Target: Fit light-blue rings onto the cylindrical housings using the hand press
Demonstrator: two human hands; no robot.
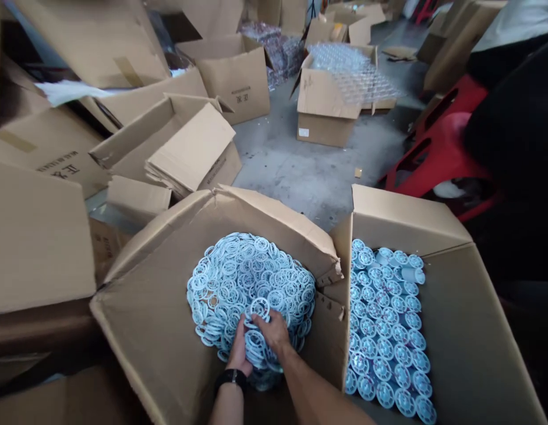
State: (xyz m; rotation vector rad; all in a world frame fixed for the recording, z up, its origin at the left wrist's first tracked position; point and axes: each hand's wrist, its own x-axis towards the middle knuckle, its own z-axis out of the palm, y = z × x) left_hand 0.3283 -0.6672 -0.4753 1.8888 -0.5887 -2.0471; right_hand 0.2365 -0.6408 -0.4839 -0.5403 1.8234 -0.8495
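Note:
Many light-blue spoked plastic discs (pixel 238 265) lie heaped in an open cardboard box (pixel 159 313) in front of me. Over the near part of the heap, my right hand (pixel 275 332) pinches one such disc (pixel 260 307) between thumb and fingers. Close beside it, my left hand (pixel 239 353), with a black band (pixel 231 379) at the wrist, curls around discs at the edge of the heap; its fingertips are partly hidden. Both hands are almost touching. In a second cardboard box (pixel 469 319) to the right, light-blue spools (pixel 382 327) stand packed in rows.
Folded and open cartons (pixel 198 147) crowd the left side. A box topped with clear plastic trays (pixel 349 65) stands on the grey floor (pixel 278 153) ahead. At right, a person in dark clothing (pixel 517 136) is near a red plastic stool (pixel 437 153).

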